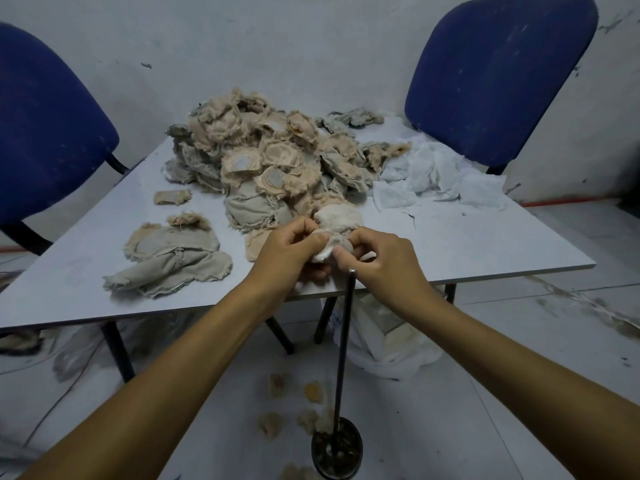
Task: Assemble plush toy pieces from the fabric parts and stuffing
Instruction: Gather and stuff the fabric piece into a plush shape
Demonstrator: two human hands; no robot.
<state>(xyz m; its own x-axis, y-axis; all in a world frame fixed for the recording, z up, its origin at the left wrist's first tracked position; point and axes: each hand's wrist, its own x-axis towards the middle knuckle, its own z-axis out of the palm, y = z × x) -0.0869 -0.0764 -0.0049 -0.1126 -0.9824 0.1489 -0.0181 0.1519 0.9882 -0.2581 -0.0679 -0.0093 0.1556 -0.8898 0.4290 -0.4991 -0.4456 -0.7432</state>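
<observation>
In the head view, a small plush piece (337, 221) is held just above the near edge of the grey table (485, 244). It is pinched by the left hand (289, 245) on its left side, with the fingers curled tight around the fabric. It is gripped on its right side by the right hand (384, 258), whose fingers are curled too. A bit of white stuffing (323, 254) can be seen between the two hands.

A thin metal rod (344, 341) is stood upright on a round base (337, 452) on the floor, and its top is just under the hands. Small fluffy scraps (277, 384) are scattered on the floor near the base.

A big pile of beige fabric parts (270, 157) is heaped in the middle of the table. A few flat fabric parts (169, 258) are laid out to the left. A heap of white cloth (433, 178) is spread to the right of the pile. A white bag (388, 348) is seen under the table. Two blue chairs (498, 74) are placed at the far side. No writing or labels can be read anywhere.
</observation>
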